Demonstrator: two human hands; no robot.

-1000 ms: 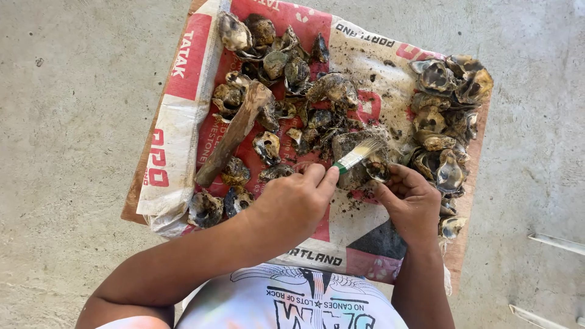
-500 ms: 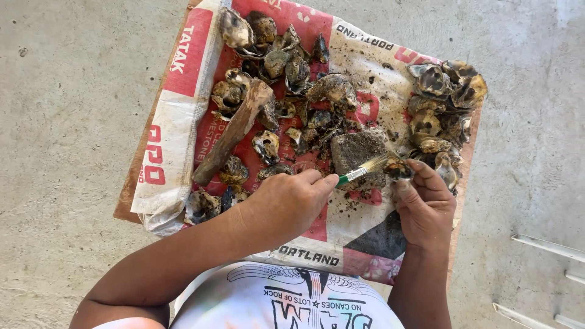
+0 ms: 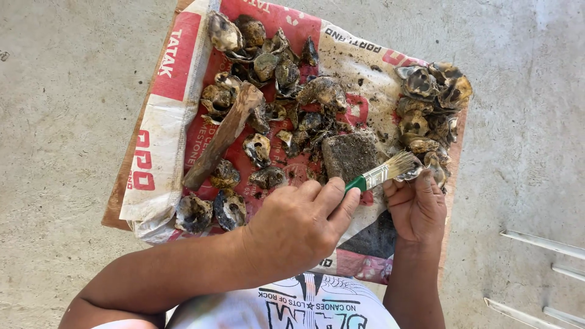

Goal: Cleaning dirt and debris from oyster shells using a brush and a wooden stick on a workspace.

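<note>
My left hand (image 3: 298, 222) grips a brush (image 3: 381, 173) by its green handle, bristles on a shell (image 3: 426, 166) pinched in my right hand (image 3: 417, 207), just right of the flat stone (image 3: 350, 155). The shell looks rough, brittle-edged, slippery with mud; gripping its thick rim seems safest.

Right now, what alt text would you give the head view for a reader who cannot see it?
A person's left hand holds a green-handled paintbrush, its bristles against a shell in the right hand. Ahead, a red and white sack on the concrete floor carries muddy oyster shells, a stone block and a wooden stick.
</note>
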